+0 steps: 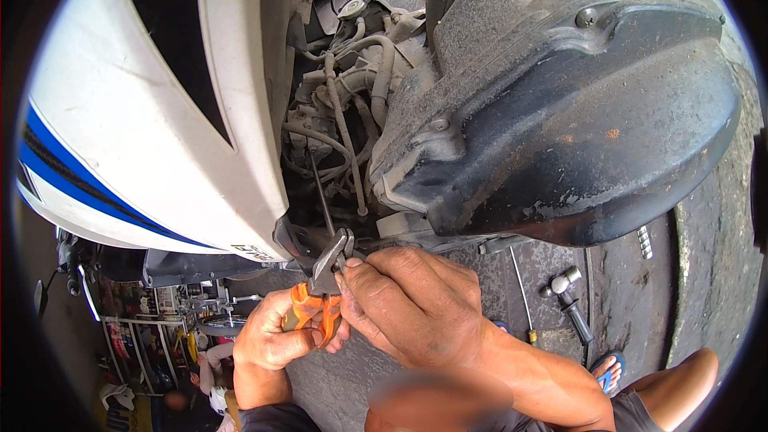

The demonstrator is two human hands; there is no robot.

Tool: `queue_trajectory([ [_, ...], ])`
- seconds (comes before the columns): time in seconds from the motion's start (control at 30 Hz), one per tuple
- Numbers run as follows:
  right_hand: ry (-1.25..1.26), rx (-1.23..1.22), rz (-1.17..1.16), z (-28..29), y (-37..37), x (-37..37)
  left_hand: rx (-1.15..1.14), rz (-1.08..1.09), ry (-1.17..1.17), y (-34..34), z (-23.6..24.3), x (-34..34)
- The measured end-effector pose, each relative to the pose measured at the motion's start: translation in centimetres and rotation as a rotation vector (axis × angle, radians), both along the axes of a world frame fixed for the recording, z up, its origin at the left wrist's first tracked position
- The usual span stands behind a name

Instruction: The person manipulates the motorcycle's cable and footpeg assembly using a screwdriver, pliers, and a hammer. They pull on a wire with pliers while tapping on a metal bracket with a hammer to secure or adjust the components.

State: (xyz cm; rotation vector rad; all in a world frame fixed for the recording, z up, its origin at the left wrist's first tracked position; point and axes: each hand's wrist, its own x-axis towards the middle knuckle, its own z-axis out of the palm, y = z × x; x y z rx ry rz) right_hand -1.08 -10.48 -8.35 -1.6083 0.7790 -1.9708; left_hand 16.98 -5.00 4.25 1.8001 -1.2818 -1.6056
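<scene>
My left hand (276, 336) is closed round the orange handles of a pair of pliers (324, 274). Their metal jaws point up, at the lower edge of a scooter's white body panel (160, 96). My right hand (424, 296) is closed right beside the jaws, its thumb and fingers pinched together; what they grip is mostly hidden. From the jaws a thin dark rod or cable (322, 192) runs up among the hoses (336, 104) of the engine bay. To the right of it bulges the black, dusty air filter cover (576, 120).
On the grey ground at right lie a hammer (574, 316) with a black grip, a long thin screwdriver (522, 292) and a small ribbed metal piece (645, 243). A foot in a blue flip-flop (610, 372) rests nearby. At lower left, another person (212, 376) is near stocked racks (144, 344).
</scene>
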Motion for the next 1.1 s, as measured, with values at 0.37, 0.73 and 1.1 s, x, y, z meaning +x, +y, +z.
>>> queue_trajectory([
  [0.37,-0.001,-0.005,-0.013,-0.01,-0.19,0.19,-0.026,-0.034,0.019,-0.30,0.10,0.22],
  [0.73,-0.015,-0.013,-0.024,-0.07,-0.16,0.37,-0.007,-0.026,0.034,-0.15,0.19,0.39],
  [1.1,0.001,-0.008,-0.014,0.15,-0.17,0.10,-0.004,-0.038,-0.005,-0.44,0.44,0.28],
])
